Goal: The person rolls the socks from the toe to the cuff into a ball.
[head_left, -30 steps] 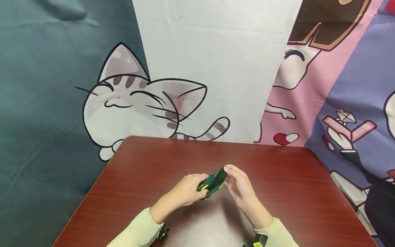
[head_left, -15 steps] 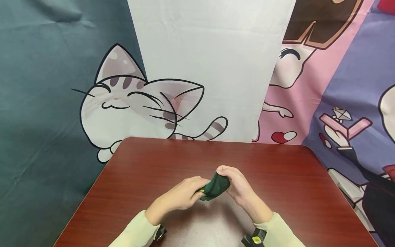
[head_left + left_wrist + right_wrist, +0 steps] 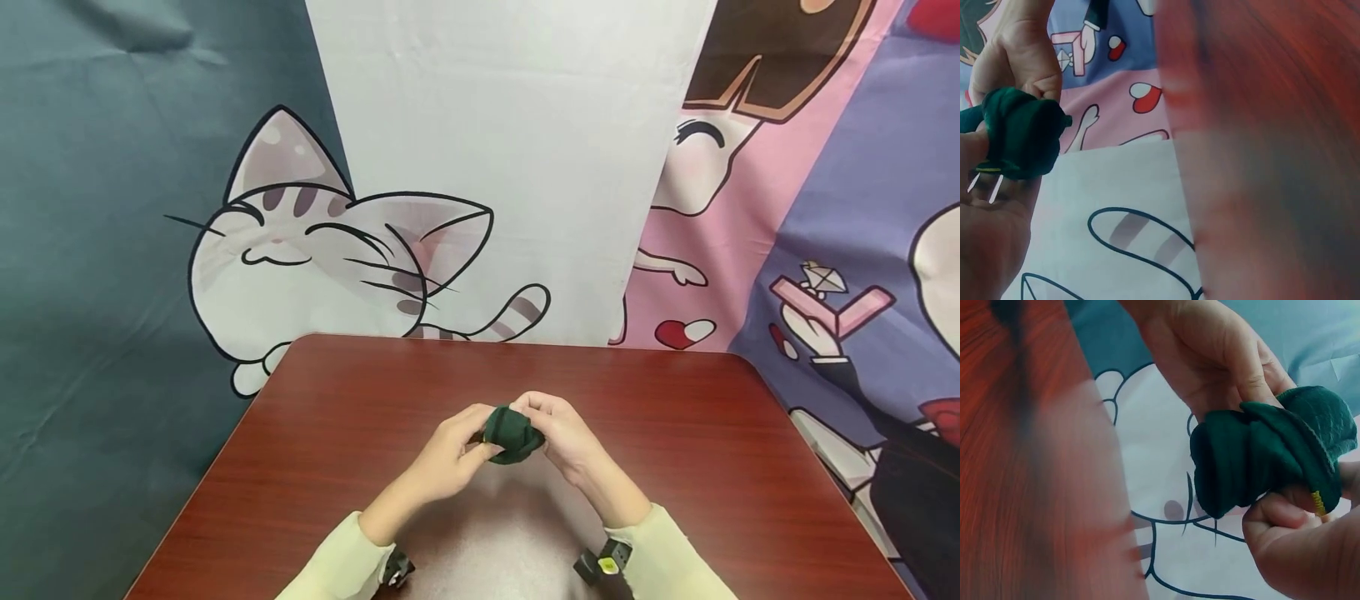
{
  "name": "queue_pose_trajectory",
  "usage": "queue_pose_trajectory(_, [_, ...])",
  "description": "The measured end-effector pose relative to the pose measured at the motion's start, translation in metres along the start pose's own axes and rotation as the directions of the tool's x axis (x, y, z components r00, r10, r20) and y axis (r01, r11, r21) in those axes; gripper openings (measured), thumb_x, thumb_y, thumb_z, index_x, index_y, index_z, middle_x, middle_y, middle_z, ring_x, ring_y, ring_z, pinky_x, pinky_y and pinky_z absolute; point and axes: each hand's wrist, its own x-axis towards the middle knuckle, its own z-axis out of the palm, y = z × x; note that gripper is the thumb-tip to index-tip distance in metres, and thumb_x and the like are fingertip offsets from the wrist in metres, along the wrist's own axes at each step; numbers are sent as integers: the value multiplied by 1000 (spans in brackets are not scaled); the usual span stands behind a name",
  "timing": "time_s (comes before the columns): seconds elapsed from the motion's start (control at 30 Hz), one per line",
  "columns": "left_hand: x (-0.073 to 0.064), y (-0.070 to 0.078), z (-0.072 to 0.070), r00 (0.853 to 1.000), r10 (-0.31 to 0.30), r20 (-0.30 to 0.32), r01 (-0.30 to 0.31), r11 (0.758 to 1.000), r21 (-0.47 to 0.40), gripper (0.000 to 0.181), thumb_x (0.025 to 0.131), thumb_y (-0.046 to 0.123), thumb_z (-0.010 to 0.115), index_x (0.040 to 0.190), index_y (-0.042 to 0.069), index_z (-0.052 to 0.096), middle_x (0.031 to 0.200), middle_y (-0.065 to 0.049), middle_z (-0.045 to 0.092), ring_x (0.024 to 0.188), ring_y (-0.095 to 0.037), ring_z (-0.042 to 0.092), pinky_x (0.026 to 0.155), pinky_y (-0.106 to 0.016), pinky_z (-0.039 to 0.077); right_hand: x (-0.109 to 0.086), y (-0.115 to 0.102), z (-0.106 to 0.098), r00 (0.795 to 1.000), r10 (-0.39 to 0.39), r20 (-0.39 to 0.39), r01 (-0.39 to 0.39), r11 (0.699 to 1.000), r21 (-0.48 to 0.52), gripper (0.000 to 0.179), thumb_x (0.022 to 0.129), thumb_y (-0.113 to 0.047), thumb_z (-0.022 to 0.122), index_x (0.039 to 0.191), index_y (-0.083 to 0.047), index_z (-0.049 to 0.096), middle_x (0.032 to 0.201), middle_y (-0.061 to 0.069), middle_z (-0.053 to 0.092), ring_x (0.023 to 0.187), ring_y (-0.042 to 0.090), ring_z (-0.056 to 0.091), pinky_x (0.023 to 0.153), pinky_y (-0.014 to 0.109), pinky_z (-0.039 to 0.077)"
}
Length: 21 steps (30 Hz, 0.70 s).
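A compact bundle of dark green socks [image 3: 512,437], folded into one another, is held above the table between both hands. My left hand [image 3: 442,458] grips its left side, thumb in front. On the right side, the fingertips of my right hand [image 3: 566,437] pinch the fabric near the top. In the right wrist view, the folded-over cloth of the socks [image 3: 1241,462] bulges between the hands, with a short line of yellow stitching by the right fingers. The left wrist view shows the rounded bundle with a little yellow at its lower edge.
Beneath the hands lies a reddish-brown wooden table [image 3: 375,383]. Behind it hangs a backdrop cloth [image 3: 510,167] printed with a cartoon cat and figures. Small black devices are strapped at both wrists.
The socks have gone from a flat, partly opened fold with yellow marks showing to a rounded bundle. My right fingers have moved left over its top, bringing the hands closer together.
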Motion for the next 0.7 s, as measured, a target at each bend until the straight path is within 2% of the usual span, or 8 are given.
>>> queue_pose_trajectory(0.1, [0, -1, 3, 998, -62, -26, 61, 998, -22, 38, 93, 4, 70, 129, 13, 63, 114, -2, 66, 95, -9, 64, 78, -26, 57, 4, 3, 0, 999, 9, -45, -8, 1000, 5, 15, 96, -7, 58, 85, -11, 66, 79, -4, 68, 73, 7, 63, 67, 23, 53])
queue_pose_trajectory(0.17, [-1, -1, 6, 994, -100, -36, 97, 992, -84, 40, 93, 1, 70, 130, 11, 60, 114, -5, 67, 93, -11, 67, 78, -26, 58, 6, 7, 0, 997, 14, -70, -13, 1000, 16, 14, 95, -4, 57, 86, -10, 65, 81, -4, 69, 74, 7, 63, 68, 23, 53])
queue_pose_trajectory(0.33, [0, -1, 11, 984, -177, -14, 168, 953, -250, 60, 92, -5, 68, 145, 13, 44, 127, -17, 66, 105, -24, 71, 85, -32, 59, 8, 15, 0, 994, 27, -104, -22, 999, 46, 13, 92, 0, 55, 87, -9, 62, 77, -4, 66, 72, 7, 61, 68, 22, 51])
queue_pose_trajectory(0.43, [0, -2, 11, 980, -197, 8, 192, 947, -258, 68, 92, -4, 69, 150, 18, 42, 128, -16, 66, 105, -25, 71, 84, -30, 59, 9, 19, -1, 993, 39, -109, -34, 998, 47, 13, 91, 1, 55, 85, -9, 61, 76, -3, 65, 74, 7, 62, 69, 22, 51])
queue_pose_trajectory(0.57, [0, -2, 11, 981, -193, 26, 194, 947, -255, 58, 91, -3, 70, 143, 14, 49, 123, -17, 68, 98, -23, 72, 80, -27, 59, 10, 22, 0, 992, 76, -99, -70, 996, 64, 15, 93, 0, 57, 84, -11, 63, 78, -3, 67, 75, 8, 63, 70, 23, 53])
queue_pose_trajectory(0.7, [0, -2, 12, 978, -207, 35, 208, 937, -280, 46, 92, -1, 70, 133, 5, 51, 119, -19, 69, 95, -19, 72, 78, -27, 60, 9, 27, 1, 985, 128, -112, -114, 986, 123, 19, 97, -6, 58, 82, -14, 66, 78, -5, 67, 73, 8, 63, 73, 26, 53])
